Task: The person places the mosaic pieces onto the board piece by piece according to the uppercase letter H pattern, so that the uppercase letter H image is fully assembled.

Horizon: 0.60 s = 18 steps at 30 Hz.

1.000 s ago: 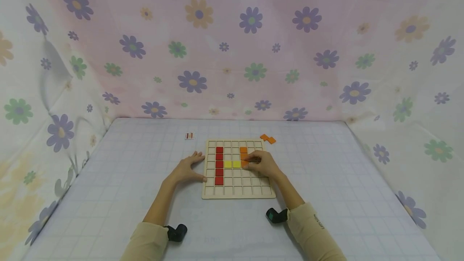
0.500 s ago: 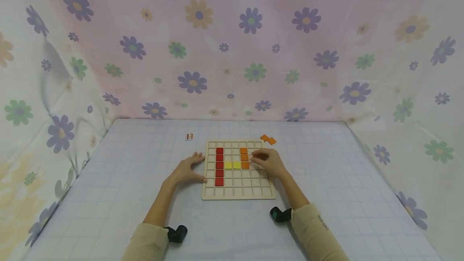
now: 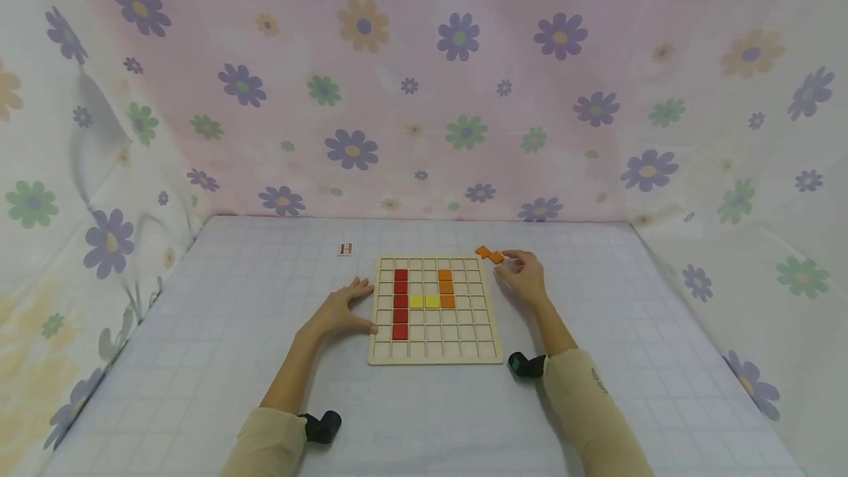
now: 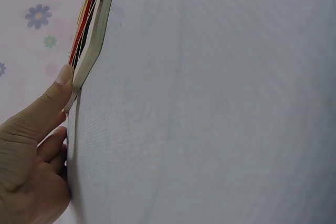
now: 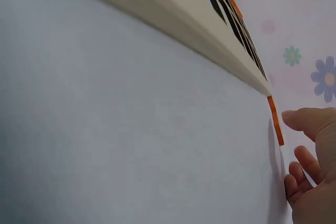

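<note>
A wooden grid board (image 3: 436, 358) lies on the table in the head view. On it stand a column of several red tiles (image 3: 400, 301), two yellow tiles (image 3: 425, 302) in a row, and three orange tiles (image 3: 447, 288) in a column. My left hand (image 3: 339, 309) touches the board's left edge, fingers spread; in the left wrist view its thumb (image 4: 64, 75) rests against the rim. Past the board's far right corner, my right hand (image 3: 523, 277) reaches to the loose orange tiles (image 3: 489, 254). The right wrist view shows a gap between thumb and orange tile (image 5: 276, 121).
A small card (image 3: 347, 249) with a coloured pattern lies beyond the board's far left corner. A pale checked cloth (image 3: 199, 359) covers the table. Flowered fabric (image 3: 424, 116) hangs at the back and both sides. Each wrist wears a black camera (image 3: 324, 427).
My right hand has left the lowest orange tile on the board and moved right and away from me to the loose orange tiles. My left hand has stayed at the board's edge.
</note>
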{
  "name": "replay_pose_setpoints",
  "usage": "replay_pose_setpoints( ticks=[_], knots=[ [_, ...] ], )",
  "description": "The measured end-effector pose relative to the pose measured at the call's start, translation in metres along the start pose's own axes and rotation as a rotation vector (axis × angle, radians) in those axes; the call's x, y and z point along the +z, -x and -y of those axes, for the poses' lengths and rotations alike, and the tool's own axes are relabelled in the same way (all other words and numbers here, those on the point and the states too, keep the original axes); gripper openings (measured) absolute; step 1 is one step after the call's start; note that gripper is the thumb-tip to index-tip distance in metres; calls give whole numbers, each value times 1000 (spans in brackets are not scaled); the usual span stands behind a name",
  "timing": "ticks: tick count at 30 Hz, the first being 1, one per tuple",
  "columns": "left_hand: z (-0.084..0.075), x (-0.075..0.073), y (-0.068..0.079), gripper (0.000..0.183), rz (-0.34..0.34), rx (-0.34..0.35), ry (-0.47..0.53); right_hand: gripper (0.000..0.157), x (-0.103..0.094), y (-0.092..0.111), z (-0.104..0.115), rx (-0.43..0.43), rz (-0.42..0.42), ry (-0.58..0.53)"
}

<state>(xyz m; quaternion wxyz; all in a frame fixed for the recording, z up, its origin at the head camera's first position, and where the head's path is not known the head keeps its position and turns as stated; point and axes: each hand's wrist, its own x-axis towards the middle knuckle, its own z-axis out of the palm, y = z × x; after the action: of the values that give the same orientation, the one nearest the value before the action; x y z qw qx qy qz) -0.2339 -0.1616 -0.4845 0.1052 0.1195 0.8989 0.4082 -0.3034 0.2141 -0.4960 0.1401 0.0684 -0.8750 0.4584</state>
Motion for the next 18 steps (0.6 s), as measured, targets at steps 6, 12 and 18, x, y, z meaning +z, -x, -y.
replay_pose_setpoints(
  ticks=[6,12,18],
  knots=[
    [0,0,0,87,-3,-8,6,41,2,-12,-7,10,53,93],
    [0,1,-2,87,0,-14,8,39,8,-18,-7,30,47,97],
    [-1,1,-1,87,-1,-23,1,34,9,-21,-8,26,58,88]
  ],
)
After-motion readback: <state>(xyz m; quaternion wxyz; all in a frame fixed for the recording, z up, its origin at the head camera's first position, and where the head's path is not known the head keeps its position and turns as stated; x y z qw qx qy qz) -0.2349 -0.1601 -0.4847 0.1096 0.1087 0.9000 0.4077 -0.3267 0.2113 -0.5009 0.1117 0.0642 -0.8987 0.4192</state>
